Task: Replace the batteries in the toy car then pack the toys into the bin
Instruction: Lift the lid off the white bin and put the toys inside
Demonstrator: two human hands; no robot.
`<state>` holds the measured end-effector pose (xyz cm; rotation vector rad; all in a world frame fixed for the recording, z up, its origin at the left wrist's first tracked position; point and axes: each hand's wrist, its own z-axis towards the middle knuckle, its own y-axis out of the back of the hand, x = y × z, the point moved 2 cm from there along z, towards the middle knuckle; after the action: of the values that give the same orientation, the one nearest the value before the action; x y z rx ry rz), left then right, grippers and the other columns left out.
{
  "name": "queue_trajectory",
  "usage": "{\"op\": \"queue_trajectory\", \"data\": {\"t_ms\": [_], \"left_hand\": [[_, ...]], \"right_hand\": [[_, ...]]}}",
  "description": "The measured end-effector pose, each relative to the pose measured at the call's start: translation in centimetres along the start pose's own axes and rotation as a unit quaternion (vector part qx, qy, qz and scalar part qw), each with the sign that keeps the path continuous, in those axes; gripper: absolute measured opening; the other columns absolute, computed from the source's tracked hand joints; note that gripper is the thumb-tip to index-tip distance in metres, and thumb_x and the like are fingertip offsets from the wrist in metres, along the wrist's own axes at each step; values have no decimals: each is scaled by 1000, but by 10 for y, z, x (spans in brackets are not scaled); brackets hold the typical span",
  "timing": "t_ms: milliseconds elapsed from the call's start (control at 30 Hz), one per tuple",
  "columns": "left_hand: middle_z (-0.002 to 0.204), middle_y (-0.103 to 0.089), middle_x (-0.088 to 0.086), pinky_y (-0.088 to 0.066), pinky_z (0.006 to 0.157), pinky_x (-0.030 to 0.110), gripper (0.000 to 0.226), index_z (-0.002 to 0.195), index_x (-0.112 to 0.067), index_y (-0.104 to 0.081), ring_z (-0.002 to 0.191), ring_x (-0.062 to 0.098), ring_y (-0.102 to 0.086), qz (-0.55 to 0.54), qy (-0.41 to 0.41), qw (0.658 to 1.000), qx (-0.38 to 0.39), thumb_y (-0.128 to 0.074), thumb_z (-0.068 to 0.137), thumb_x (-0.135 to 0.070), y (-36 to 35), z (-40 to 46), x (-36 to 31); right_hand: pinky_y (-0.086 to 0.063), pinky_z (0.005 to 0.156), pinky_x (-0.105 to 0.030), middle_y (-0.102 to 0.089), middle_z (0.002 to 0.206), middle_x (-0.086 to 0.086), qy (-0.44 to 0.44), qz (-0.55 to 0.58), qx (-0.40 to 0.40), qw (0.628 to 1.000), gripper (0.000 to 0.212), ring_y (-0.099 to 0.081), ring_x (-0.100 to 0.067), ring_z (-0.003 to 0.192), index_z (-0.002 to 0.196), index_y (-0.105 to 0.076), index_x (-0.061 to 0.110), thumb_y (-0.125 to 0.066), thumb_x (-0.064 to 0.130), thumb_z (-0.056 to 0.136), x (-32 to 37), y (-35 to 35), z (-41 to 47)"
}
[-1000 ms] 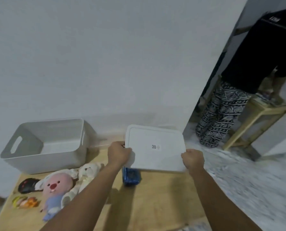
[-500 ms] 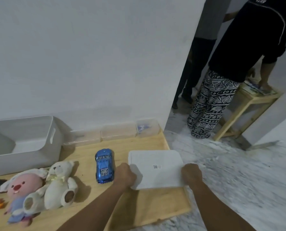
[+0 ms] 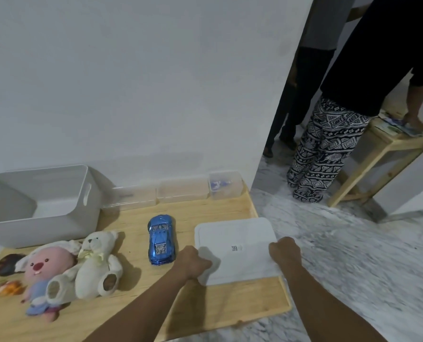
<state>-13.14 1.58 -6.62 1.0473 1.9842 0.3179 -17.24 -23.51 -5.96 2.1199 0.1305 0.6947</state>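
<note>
A white bin lid (image 3: 236, 248) lies flat on the right end of the wooden table (image 3: 205, 309). My left hand (image 3: 193, 262) grips its left edge and my right hand (image 3: 285, 250) grips its right edge. The blue toy car (image 3: 161, 239) sits just left of the lid, nose pointing away from me. The open grey bin (image 3: 40, 206) stands at the back left. In front of it lie a white teddy bear (image 3: 98, 265), a pink plush (image 3: 45, 270) and small toys (image 3: 4, 275) at the left edge.
Three clear plastic boxes (image 3: 180, 191) line the wall at the table's back edge; the right one holds something small and blue. A person in patterned trousers (image 3: 321, 149) stands by a wooden stool (image 3: 388, 149) on the marble floor to the right.
Both hands have lowered the lid from upright in front of the wall down flat onto the table's right end. The blue car, hidden behind it before, now shows.
</note>
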Motion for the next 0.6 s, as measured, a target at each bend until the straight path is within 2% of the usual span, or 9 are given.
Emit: {"op": "queue_trajectory", "data": {"t_ms": [67,167,233,267,333,400,500,600], "left_hand": [[63,-38,-3,-28,45,18,34,63,-16,-41,56,8,-40,18,-14,1000,-6,-67,83,-27,11,-2,1],[61,-46,0,-37,49,21,31,61,-13,-50,55,12,-45,39,-31,999,-5,-64,85,-26,37,-4,4],[68,-64,7,-51,54,26,22,73,-6,-66,59,19,-59,22,-26,999,13,-63,87,-22,59,-6,8],[71,-68,11,-55,55,28,22,77,-3,-68,61,22,-64,9,-21,999,23,-62,87,-21,72,-7,11],[68,-69,14,-58,54,31,25,71,-2,-67,56,24,-66,-2,-13,999,35,-61,87,-20,98,-11,20],[65,-70,14,-58,54,31,28,74,2,-69,54,25,-66,4,-8,999,32,-62,87,-21,127,-16,31],[69,-70,17,-56,52,31,27,86,8,-69,53,26,-65,3,-7,1000,-22,-64,85,-18,174,-22,58],[74,-71,13,-55,59,32,17,85,-2,-71,63,25,-66,51,-4,990,-129,-62,82,-17,221,-29,94]], "right_hand": [[-52,84,-40,-64,100,-12,-4,-28,-26,999,28,-60,-33,95,100,-62,6,-56,18,75,12,-2,-7],[-48,88,-37,-62,109,-10,49,-27,-47,997,25,-57,-32,103,101,-61,9,-56,15,77,44,-10,-22],[-45,88,-33,-61,113,-8,112,-19,-13,993,26,-56,-29,104,105,-62,9,-54,13,80,69,-20,-32],[-44,86,-29,-62,112,-6,144,-19,9,989,26,-57,-28,103,106,-63,8,-54,11,82,83,-27,-39],[-45,83,-27,-64,104,-6,189,-6,40,981,23,-60,-28,102,101,-66,3,-56,11,81,111,-41,-54],[-51,80,-32,-69,95,-9,227,7,66,972,21,-63,-29,94,92,-70,0,-60,13,79,141,-59,-75],[-50,71,-27,-72,90,-5,256,20,122,959,13,-66,-23,88,86,-72,10,-66,18,78,182,-87,-115],[-55,70,-31,-72,90,-4,293,16,187,938,7,-66,-20,83,80,-72,14,-68,20,78,215,-121,-155]]}}
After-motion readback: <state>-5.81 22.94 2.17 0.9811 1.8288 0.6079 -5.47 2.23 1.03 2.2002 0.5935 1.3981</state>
